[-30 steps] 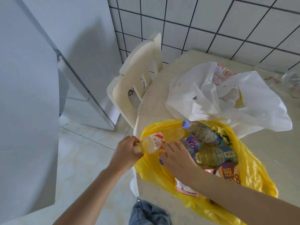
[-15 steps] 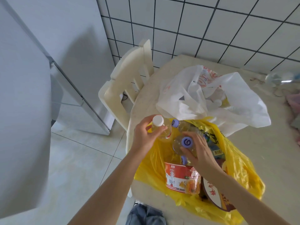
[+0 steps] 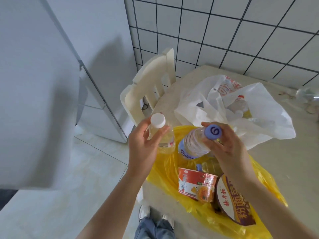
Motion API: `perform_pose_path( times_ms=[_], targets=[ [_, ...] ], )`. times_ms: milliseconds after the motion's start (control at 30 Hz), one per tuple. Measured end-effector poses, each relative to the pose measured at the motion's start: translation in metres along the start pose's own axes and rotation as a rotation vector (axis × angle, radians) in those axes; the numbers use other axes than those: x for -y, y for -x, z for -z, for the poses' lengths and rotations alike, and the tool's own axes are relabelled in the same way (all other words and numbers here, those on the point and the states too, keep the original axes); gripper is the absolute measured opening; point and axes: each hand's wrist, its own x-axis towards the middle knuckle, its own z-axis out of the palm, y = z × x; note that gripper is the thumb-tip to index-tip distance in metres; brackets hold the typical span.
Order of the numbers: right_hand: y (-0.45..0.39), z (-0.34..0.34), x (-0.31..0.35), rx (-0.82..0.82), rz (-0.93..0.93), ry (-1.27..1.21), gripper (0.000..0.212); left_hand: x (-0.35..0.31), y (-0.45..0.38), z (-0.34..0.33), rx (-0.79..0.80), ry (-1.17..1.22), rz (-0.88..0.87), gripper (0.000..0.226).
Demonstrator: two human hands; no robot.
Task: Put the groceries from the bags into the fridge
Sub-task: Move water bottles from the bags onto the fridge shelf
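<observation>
White tiled wall with dark grout backs a pale table (image 3: pixel 284 169) where two bags sit: a white bag (image 3: pixel 198 107) farther back and a yellow bag (image 3: pixel 165 169) at the near edge, just beside a cream plastic chair (image 3: pixel 148 87). Above the yellow bag, the left hand (image 3: pixel 145 145) is wrapped around a white-capped bottle (image 3: pixel 162 135), its long axis near upright with the cap tipped toward the camera. The right hand (image 3: pixel 227 149) grips a purple-capped bottle (image 3: pixel 195 144) by the neck, cap up and toward the camera, base slanting down-left. Inside the yellow bag lie a red noodle cup (image 3: pixel 195 185) on its side and a purple-lidded bowl (image 3: pixel 233 204). The white fridge (image 3: pixel 43 83) stands at left.
</observation>
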Motion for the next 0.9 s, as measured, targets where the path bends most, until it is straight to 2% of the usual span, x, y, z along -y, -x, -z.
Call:
perform_pose_path(
  times_ms=[100, 233, 433, 700, 900],
  targets=[
    [0.008, -0.009, 0.025, 0.071, 0.086, 0.01, 0.029, -0.016, 0.022, 0.026, -0.043, -0.025, -0.041, 0.037],
    [0.021, -0.031, 0.05, 0.162, 0.156, 0.005, 0.03, -0.029, 0.052, 0.064, -0.135, -0.043, -0.025, 0.03],
    [0.054, -0.076, 0.069, 0.255, 0.168, 0.009, 0.033, -0.031, 0.1, 0.121, -0.306, -0.006, 0.119, 0.027],
    [0.129, -0.162, 0.081, 0.379, 0.148, 0.006, 0.031, -0.018, 0.174, 0.216, -0.421, 0.044, 0.136, 0.027],
    [0.202, -0.239, 0.097, 0.48, 0.134, -0.033, 0.022, -0.012, 0.232, 0.306, -0.475, -0.051, 0.149, 0.029]
  ],
)
